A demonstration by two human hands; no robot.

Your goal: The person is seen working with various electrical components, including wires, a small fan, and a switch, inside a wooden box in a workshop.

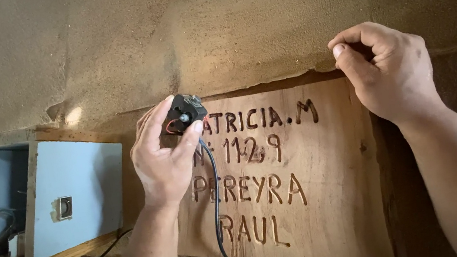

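Left hand (163,157) raised, fingers gripping a small black corded switch (185,116); right hand (385,70) curled against the carved wooden board (326,205), beside an open blue box (76,192).

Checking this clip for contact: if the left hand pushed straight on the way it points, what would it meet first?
Probably the carved wooden board near its top edge; the left hand holds a small black switch close before it. Depth is unclear.

Warm daylight is falling evenly across the wall (212,27); soft shadows are sitting under the hands, glare is flaring top left, edges are bending slightly
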